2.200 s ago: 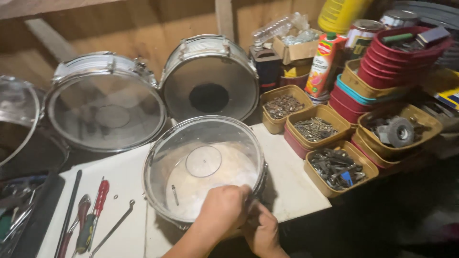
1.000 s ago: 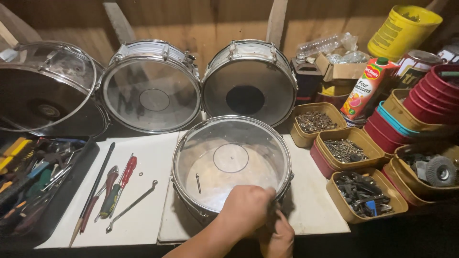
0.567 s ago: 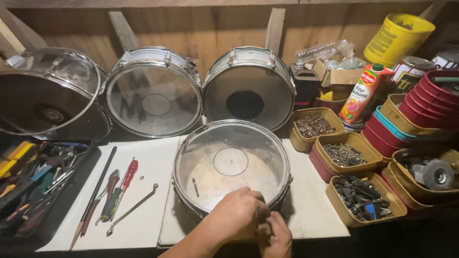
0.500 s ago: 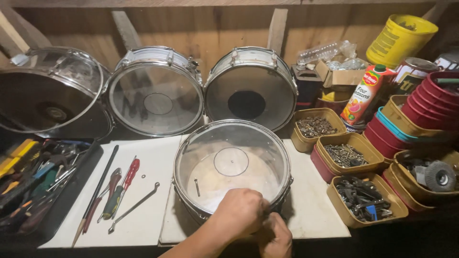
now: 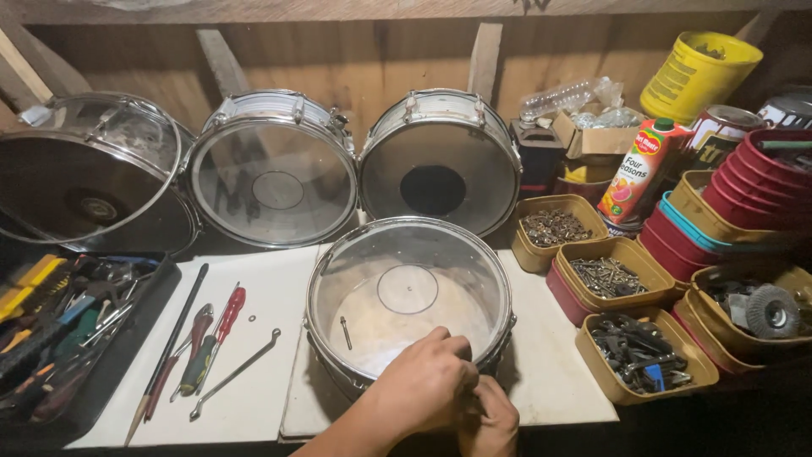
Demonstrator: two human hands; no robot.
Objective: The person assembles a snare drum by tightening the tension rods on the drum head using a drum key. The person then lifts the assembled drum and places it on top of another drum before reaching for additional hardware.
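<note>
Left hand [image 5: 423, 385]: fingers curled over the near rim of the snare drum [image 5: 410, 300] at 6 o'clock, gripping the hoop.
Right hand [image 5: 489, 419]: low at 5 o'clock, just under the left hand, fingers pinched at the drum's side; what they hold is hidden.
Drum: lying flat at bench centre on white board [image 5: 554, 364], clear head up, a loose bolt [image 5: 345, 332] inside.
9 o'clock: screwdrivers [image 5: 216, 338], thin wrench [image 5: 235, 372], tool tray [image 5: 63, 334].
12 o'clock: three drums [image 5: 275, 169] leaning on wooden wall.
3 o'clock: tins of screws [image 5: 605, 275].
</note>
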